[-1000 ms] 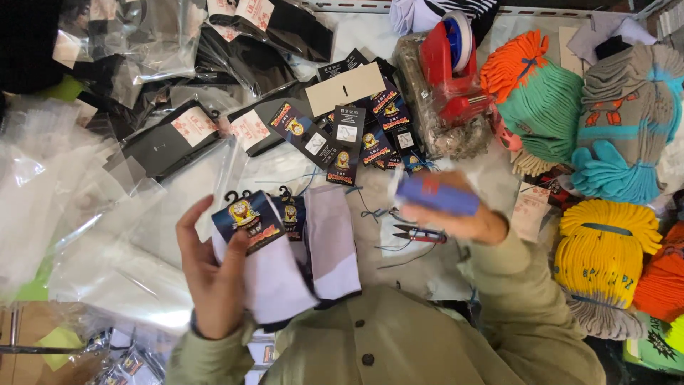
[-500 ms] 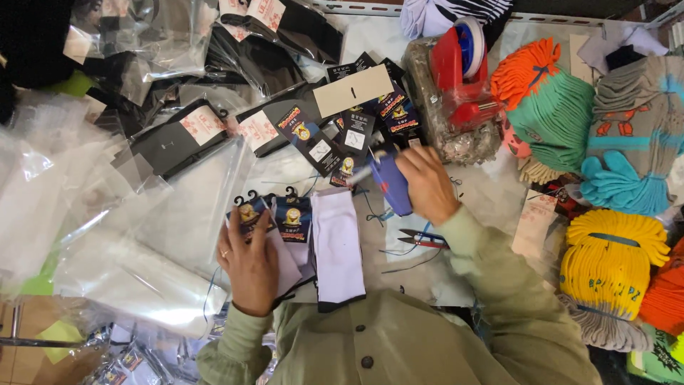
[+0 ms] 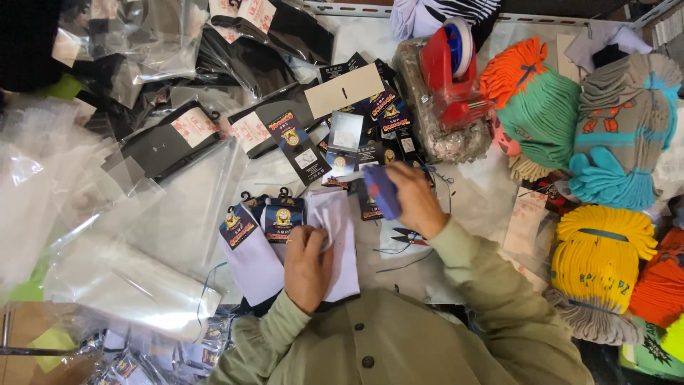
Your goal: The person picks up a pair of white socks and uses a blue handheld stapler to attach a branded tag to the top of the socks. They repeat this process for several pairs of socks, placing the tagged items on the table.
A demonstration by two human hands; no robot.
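While left fingers (image 3: 308, 258) press soft white socks (image 3: 335, 242), right fingers (image 3: 410, 187) pinch a blue tool (image 3: 381, 191).

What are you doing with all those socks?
A person in an olive button-up jacket is bent over a cluttered table. The left hand presses down on a pair of white socks with dark printed header cards. The right hand holds a blue handheld tool at the socks' top edge. Clear plastic bags lie to the left, bundles of colourful knit gloves to the right, and a red tape dispenser stands behind.
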